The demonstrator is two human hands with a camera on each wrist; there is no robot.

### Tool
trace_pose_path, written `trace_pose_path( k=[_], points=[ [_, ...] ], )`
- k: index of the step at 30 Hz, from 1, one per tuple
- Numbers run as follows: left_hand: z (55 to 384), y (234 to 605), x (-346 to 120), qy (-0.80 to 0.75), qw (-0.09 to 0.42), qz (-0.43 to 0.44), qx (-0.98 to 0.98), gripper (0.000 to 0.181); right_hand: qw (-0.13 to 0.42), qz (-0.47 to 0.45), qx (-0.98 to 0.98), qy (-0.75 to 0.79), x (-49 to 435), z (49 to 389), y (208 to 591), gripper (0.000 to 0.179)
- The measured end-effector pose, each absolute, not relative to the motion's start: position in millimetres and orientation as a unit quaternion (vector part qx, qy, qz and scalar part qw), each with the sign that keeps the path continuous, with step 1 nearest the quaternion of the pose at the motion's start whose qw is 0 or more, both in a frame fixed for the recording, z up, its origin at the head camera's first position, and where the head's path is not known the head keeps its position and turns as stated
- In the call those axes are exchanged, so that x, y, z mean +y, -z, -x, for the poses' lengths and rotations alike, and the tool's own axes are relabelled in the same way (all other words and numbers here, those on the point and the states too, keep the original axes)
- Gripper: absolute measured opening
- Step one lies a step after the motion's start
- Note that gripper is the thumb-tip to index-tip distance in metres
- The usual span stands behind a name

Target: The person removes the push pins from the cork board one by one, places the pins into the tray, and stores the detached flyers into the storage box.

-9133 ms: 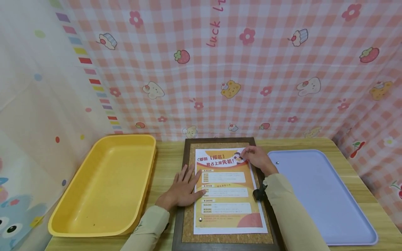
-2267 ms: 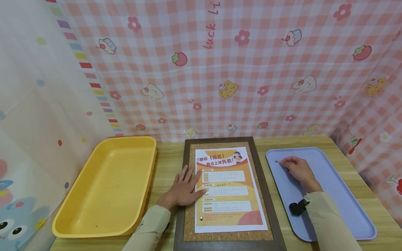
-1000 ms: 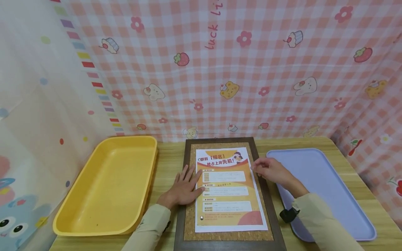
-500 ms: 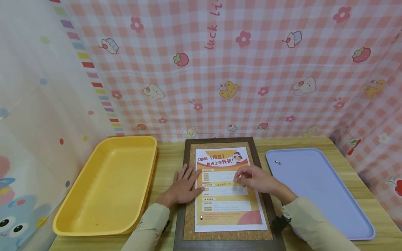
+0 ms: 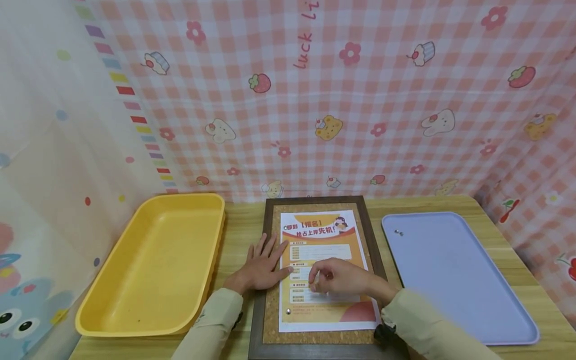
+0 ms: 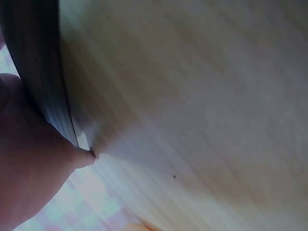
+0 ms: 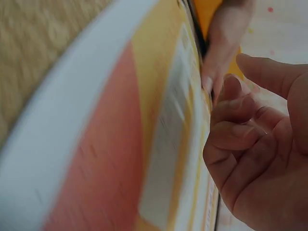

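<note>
A printed poster [image 5: 330, 320] lies on a cork board [image 5: 324, 337] with a dark frame. Silver thumbtacks sit at its left side: one [image 5: 285, 228] near the top, another [image 5: 288, 311] near the bottom. My left hand [image 5: 258, 272] rests with fingers spread on the frame and the poster's left edge. Over the poster's lower middle hovers my right hand [image 5: 342, 280], loosely curled. The right wrist view shows the same hand [image 7: 260, 159] with the thumb apart from the fingers and nothing visible between them. The left wrist view catches part of my left hand [image 6: 33, 159] against the dark frame.
To the left stands a deep yellow tray [image 5: 211, 260]. A shallow lavender tray [image 5: 463, 280] lies on the right, with two small silver thumbtacks [image 5: 398, 232] near its upper left corner. Behind the wooden table [image 5: 243, 220] hangs a checked curtain [image 5: 288, 110].
Nine seconds ago my right hand was at the poster's upper right corner. It went to the lavender tray, where a second thumbtack now lies, then came back left over the poster. The left hand stays.
</note>
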State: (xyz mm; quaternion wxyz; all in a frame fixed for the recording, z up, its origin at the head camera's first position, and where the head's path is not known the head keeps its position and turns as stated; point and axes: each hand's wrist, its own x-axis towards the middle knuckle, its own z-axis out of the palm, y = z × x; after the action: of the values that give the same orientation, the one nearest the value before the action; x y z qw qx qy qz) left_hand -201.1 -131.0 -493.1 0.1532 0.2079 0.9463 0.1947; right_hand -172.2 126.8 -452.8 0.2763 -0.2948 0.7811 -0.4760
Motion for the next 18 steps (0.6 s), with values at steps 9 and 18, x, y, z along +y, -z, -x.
trace_pose_path(
  k=[9,18],
  points=[
    [198.7,484.9,-130.0,-0.188,0.155,-0.214,0.946,0.073,0.327,0.296,0.772,0.458,102.4,161.4,463.7,0.009],
    [199.6,485.3,-129.0,-0.186,0.153,-0.214,0.947,0.072,0.339,0.321,0.760,0.453,88.6,156.3,464.2,0.017]
  ],
)
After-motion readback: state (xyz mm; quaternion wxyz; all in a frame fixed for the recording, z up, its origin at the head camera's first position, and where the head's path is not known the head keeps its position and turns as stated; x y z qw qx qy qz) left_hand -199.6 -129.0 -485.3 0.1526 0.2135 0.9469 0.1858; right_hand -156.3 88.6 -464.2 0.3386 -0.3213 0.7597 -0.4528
